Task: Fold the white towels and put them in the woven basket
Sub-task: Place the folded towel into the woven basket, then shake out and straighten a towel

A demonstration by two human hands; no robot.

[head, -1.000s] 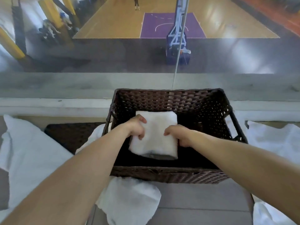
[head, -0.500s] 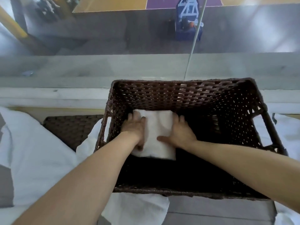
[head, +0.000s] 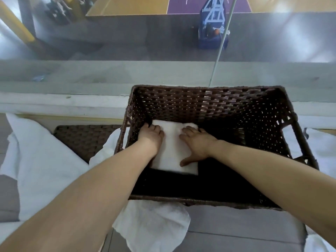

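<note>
Towel [head: 172, 151] folded in basket [head: 209, 100] | left hand [head: 151, 137] flat on it | right hand [head: 197, 142] spread on it

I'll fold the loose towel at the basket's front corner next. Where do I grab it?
Pinch the free near edge of the loose towel, coming from your side: its far part seems pinned under the woven basket.

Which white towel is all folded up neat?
The folded towel inside the woven basket, in its far left corner, with the left hand and right hand resting on it. The other towels lie loose and crumpled outside the basket.
</note>
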